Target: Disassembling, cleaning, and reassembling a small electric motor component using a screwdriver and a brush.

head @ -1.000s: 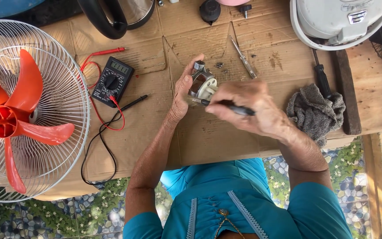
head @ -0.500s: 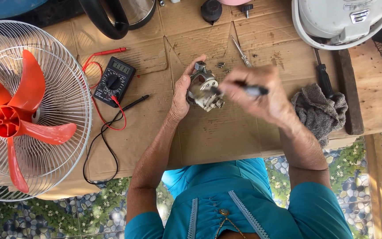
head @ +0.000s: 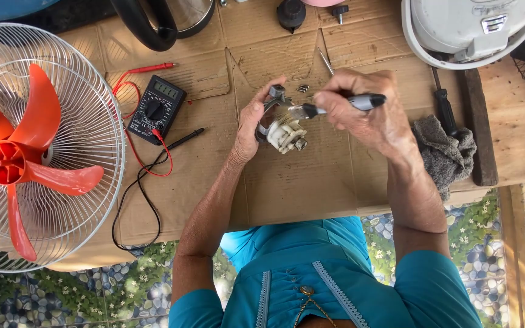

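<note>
My left hand grips a small fan motor, off-white with metal parts, held just above the cardboard sheet. My right hand holds a small brush with a black and grey handle. Its bristled tip rests against the top of the motor. A few small screws lie on the cardboard just beyond the motor.
A fan grille with orange blades lies at the left. A black multimeter with red and black leads sits beside it. A grey rag, a screwdriver and a white fan housing are at the right, a kettle at the back.
My right hand has lifted and moved right with the brush, then settled its tip on the motor. My left hand has tilted the motor slightly.
</note>
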